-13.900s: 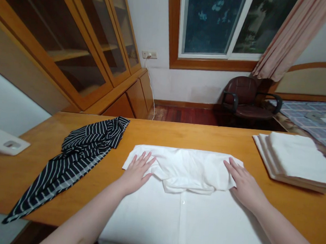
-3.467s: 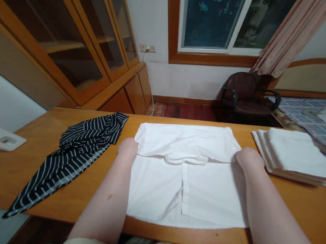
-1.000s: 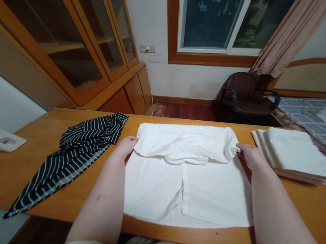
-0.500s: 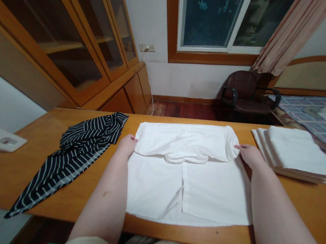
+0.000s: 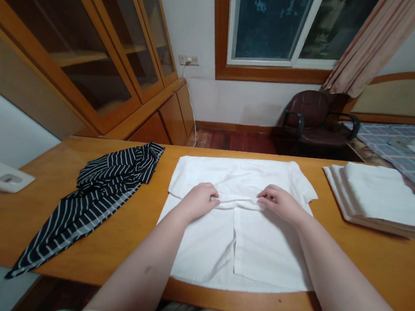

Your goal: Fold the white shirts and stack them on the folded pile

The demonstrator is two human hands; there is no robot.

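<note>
A white shirt [image 5: 203,251] lies spread on the wooden table [image 5: 113,253], its far part folded over toward me. A slit runs down the middle of its near half. At the rumpled lower edge of the fold, which looks like the collar, my left hand [image 5: 200,202] pinches the cloth between thumb and fingers. My right hand [image 5: 280,204] grips the same edge a little to the right, fingers closed. Cloth between the two hands is slightly bunched. Both forearms lie over the sides of the shirt.
Left on the table lies a crumpled black-and-white striped cloth [image 5: 115,177]. A stack of folded white cloths [image 5: 377,193] sits at the right. A white plastic object [image 5: 4,175] juts in at far left. Beyond the table are a glass-door cabinet [image 5: 128,72] and an armchair [image 5: 309,118].
Both my hands have let go of the fold's outer corners and moved inward to its middle edge. The fold's side corners now spread outward.
</note>
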